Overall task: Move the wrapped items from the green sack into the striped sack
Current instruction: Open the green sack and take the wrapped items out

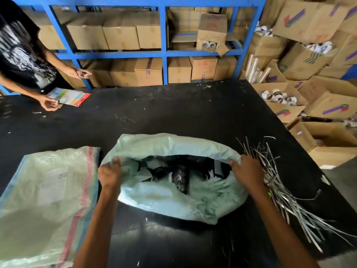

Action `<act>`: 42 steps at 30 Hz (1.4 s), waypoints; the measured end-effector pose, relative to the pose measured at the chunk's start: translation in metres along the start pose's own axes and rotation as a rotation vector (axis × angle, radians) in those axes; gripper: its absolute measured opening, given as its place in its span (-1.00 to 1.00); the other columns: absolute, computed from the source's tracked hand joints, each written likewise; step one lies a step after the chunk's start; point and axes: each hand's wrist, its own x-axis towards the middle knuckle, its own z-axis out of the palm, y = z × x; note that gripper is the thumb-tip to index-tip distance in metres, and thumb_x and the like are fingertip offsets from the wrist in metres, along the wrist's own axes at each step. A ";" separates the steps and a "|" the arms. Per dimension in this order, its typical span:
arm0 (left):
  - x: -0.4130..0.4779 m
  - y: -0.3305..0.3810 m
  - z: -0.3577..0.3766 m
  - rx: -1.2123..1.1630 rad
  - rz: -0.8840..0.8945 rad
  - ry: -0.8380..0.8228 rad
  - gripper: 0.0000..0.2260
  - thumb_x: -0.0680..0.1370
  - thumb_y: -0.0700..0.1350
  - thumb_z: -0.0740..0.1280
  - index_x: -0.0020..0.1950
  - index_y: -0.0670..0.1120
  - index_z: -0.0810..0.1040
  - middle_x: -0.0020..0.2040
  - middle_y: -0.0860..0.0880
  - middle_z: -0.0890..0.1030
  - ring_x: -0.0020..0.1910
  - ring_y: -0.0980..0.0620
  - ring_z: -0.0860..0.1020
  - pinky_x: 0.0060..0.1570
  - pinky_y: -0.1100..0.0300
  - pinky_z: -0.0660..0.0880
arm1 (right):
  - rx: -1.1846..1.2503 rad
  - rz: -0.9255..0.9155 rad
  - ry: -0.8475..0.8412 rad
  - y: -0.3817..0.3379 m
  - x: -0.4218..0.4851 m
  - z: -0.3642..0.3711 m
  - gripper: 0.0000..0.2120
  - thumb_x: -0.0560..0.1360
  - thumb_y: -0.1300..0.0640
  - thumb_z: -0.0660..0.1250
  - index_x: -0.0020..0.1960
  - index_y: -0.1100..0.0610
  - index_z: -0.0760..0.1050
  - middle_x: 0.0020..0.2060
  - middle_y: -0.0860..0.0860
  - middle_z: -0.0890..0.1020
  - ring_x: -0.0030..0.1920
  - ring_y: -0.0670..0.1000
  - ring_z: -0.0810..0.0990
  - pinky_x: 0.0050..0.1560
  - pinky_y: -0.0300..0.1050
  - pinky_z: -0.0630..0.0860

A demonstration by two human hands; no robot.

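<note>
The green sack (170,146) lies on the black table (173,109) with its mouth pulled wide toward me. My left hand (109,174) grips the mouth's left rim and my right hand (248,171) grips the right rim. Inside the opening lie several wrapped items, among them a black-wrapped parcel (180,177) and white ones (148,169). The striped sack (44,200), pale with red and blue edge stripes and a white label, lies flat to the left of the green sack.
A bundle of cut grey straps (276,182) lies right of the green sack. Another person (25,55) stands at the table's far left holding a colourful packet (69,96). Blue shelving (164,53) with cartons stands behind, and open cartons (316,93) pile up at right.
</note>
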 end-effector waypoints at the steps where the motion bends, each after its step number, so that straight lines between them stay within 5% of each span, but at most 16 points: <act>1: -0.003 0.007 0.008 -0.207 -0.099 -0.103 -0.67 0.68 0.02 0.20 0.07 -0.24 0.57 -0.17 -0.11 0.58 -0.24 -0.06 0.54 -0.09 0.06 0.50 | 0.066 0.067 -0.041 -0.006 0.000 0.004 -0.69 0.57 -0.01 0.36 0.08 0.26 0.59 -0.03 0.22 0.67 0.02 0.27 0.64 -0.08 0.00 0.52; 4: -0.004 0.021 0.026 -0.557 -0.279 -0.349 -0.66 0.71 -0.02 0.11 -0.02 -0.20 0.55 -0.33 -0.08 0.60 -0.41 0.04 0.56 -0.33 0.19 0.57 | 0.488 0.310 -0.113 -0.031 0.005 0.013 -0.65 0.62 0.10 0.27 0.23 0.37 0.53 0.13 0.31 0.63 0.10 0.22 0.61 0.03 0.00 0.49; 6: 0.002 0.020 0.021 -0.545 -0.316 -0.431 -0.66 0.70 -0.02 0.11 0.07 -0.21 0.59 -0.21 -0.15 0.64 -0.30 -0.05 0.60 -0.20 0.08 0.58 | 0.783 0.460 -0.184 -0.042 0.016 0.010 -0.65 0.63 0.15 0.24 0.28 0.38 0.52 0.17 0.30 0.61 0.08 0.18 0.58 0.05 0.01 0.48; 9: 0.029 0.007 -0.023 -0.638 -0.386 -0.468 -0.72 0.62 -0.03 0.25 0.11 -0.21 0.60 -0.09 -0.21 0.69 -0.18 -0.17 0.68 -0.12 -0.07 0.64 | 1.108 0.617 -0.404 -0.032 0.040 -0.013 -0.74 0.53 0.13 0.25 0.08 0.26 0.59 -0.09 0.21 0.62 -0.06 0.20 0.60 0.04 0.04 0.54; 12: 0.058 -0.002 -0.068 -0.672 -0.373 -0.542 -0.71 0.54 0.02 0.36 0.10 -0.16 0.61 -0.13 -0.17 0.72 -0.17 -0.15 0.71 -0.23 -0.08 0.65 | 1.194 0.562 -0.618 -0.013 0.062 -0.026 -0.82 0.43 0.11 0.35 -0.24 0.16 0.67 -0.34 0.12 0.65 -0.34 0.12 0.67 -0.24 -0.02 0.63; 15: 0.066 0.002 -0.077 -0.561 -0.288 -0.697 -0.51 0.52 0.25 0.34 0.17 -0.15 0.66 0.13 -0.23 0.67 0.13 -0.21 0.65 0.08 -0.14 0.55 | 1.220 0.429 -0.686 -0.016 0.074 -0.025 -0.74 0.30 0.00 0.56 -0.08 0.11 0.74 -0.13 0.13 0.74 -0.13 0.11 0.73 -0.06 0.06 0.66; 17: 0.065 0.001 -0.079 -0.438 -0.097 -0.728 -0.47 0.44 0.17 0.49 0.24 -0.17 0.63 0.23 -0.25 0.63 0.21 -0.21 0.61 0.16 -0.10 0.55 | 1.181 0.385 -0.714 -0.018 0.077 -0.020 -0.42 0.16 -0.07 0.68 0.11 0.15 0.69 0.01 0.14 0.73 -0.02 0.09 0.72 0.07 0.05 0.62; 19: 0.063 -0.007 -0.075 -0.280 0.055 -0.618 -0.45 0.39 -0.06 0.58 0.31 -0.21 0.53 0.20 -0.26 0.64 0.14 -0.19 0.65 0.15 -0.08 0.57 | 1.095 0.331 -0.688 -0.013 0.077 -0.015 -0.28 0.07 -0.04 0.71 0.17 0.15 0.63 0.05 0.15 0.71 -0.06 0.05 0.71 -0.01 0.00 0.61; 21: 0.056 -0.013 -0.066 -0.261 0.167 -0.439 -0.50 0.46 -0.35 0.46 0.34 -0.23 0.36 0.05 -0.27 0.67 -0.08 -0.12 0.72 -0.11 0.02 0.66 | 1.030 0.287 -0.608 -0.008 0.077 -0.010 -0.38 0.18 0.04 0.65 0.19 0.13 0.58 0.09 0.16 0.70 -0.05 0.06 0.70 -0.06 -0.01 0.63; 23: 0.049 -0.011 -0.045 -0.177 0.202 -0.243 -0.50 0.44 -0.29 0.50 0.30 -0.20 0.35 -0.06 -0.19 0.68 -0.27 -0.06 0.71 -0.32 0.08 0.65 | 1.008 0.297 -0.538 -0.005 0.075 -0.003 -0.50 0.31 0.09 0.61 0.20 0.11 0.57 0.10 0.17 0.69 0.02 0.10 0.68 0.05 0.05 0.64; 25: 0.042 -0.003 -0.020 0.105 0.183 -0.048 -0.54 0.47 -0.09 0.53 0.25 -0.19 0.43 -0.06 -0.16 0.66 -0.24 -0.12 0.70 -0.23 -0.03 0.67 | 1.000 0.326 -0.480 -0.008 0.071 0.002 -0.60 0.37 0.08 0.59 0.15 0.07 0.57 0.08 0.13 0.69 0.08 0.12 0.67 0.13 0.07 0.61; 28: 0.042 0.003 0.009 0.295 0.206 0.115 -0.76 0.59 -0.12 0.36 0.08 -0.30 0.53 -0.02 -0.30 0.65 -0.09 -0.27 0.65 -0.05 -0.10 0.62 | 0.961 0.300 -0.310 -0.022 0.069 0.004 -0.71 0.43 0.04 0.55 0.10 0.04 0.58 0.08 0.09 0.69 0.08 0.11 0.67 0.10 0.01 0.61; 31: 0.044 0.005 0.027 0.214 0.049 0.120 -0.68 0.62 -0.08 0.27 -0.03 -0.36 0.57 -0.07 -0.30 0.64 -0.20 -0.21 0.58 -0.19 0.02 0.54 | 0.407 0.152 -0.133 -0.036 0.074 0.009 -0.58 0.56 -0.08 0.36 0.32 0.13 0.52 0.24 0.19 0.59 0.29 0.23 0.53 0.33 0.08 0.45; 34: 0.048 -0.004 0.034 0.062 -0.090 0.098 -0.60 0.63 0.08 0.26 0.01 -0.29 0.54 -0.10 -0.22 0.55 -0.25 -0.17 0.56 -0.26 0.09 0.48 | -0.049 0.177 -0.197 -0.047 0.072 0.016 -0.50 0.63 -0.14 0.16 0.42 0.15 0.43 0.39 0.27 0.46 0.37 0.32 0.44 0.38 0.18 0.40; 37: 0.055 -0.018 0.033 -0.207 -0.159 0.012 -0.67 0.63 0.03 0.29 -0.11 -0.23 0.55 -0.19 -0.16 0.55 -0.14 -0.12 0.55 -0.26 0.08 0.48 | -0.125 0.258 -0.118 -0.062 0.061 0.027 -0.55 0.67 -0.08 0.12 0.41 0.20 0.40 0.35 0.28 0.49 0.34 0.32 0.48 0.30 0.22 0.40; 42: 0.050 -0.017 0.014 -0.548 -0.166 -0.143 -0.61 0.68 0.00 0.21 -0.22 -0.03 0.72 -0.29 -0.06 0.66 -0.36 0.02 0.62 -0.14 0.03 0.54 | 0.061 0.123 0.107 -0.076 0.062 0.038 -0.58 0.70 -0.06 0.05 0.29 0.24 0.45 0.20 0.27 0.56 0.17 0.31 0.57 0.13 0.13 0.48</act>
